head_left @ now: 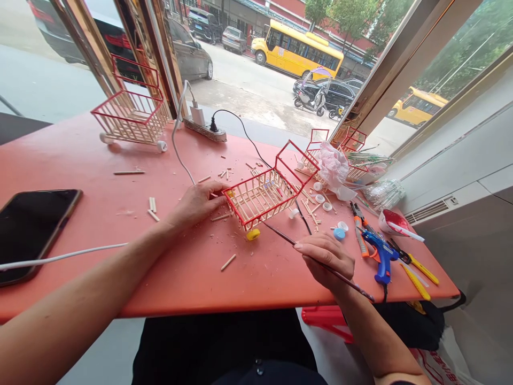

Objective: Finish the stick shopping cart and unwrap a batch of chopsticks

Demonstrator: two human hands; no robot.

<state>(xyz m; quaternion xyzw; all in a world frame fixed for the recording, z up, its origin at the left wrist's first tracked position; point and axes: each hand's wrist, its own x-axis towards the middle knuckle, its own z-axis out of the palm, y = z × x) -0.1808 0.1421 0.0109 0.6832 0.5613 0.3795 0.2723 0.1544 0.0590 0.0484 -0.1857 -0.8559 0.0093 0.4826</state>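
Note:
A small model shopping cart (pixel 262 192) made of wooden sticks with red-painted edges and a yellow wheel stands on the salmon-pink table (pixel 100 235). My left hand (pixel 196 203) rests on the table against the cart's left end, fingers curled and touching its red corner. My right hand (pixel 326 256) lies to the right and nearer me, fingers closed round a thin dark paintbrush (pixel 280 234) whose tip points at the cart's lower right side.
A finished cart (pixel 130 112) stands at the back left, more carts (pixel 340 152) at the back right. A phone (pixel 30 230) with a white cable lies left. Power strip (pixel 204 128), blue glue gun (pixel 380 254), pliers, bottle caps, red paint cup (pixel 393 222) and stick scraps lie around.

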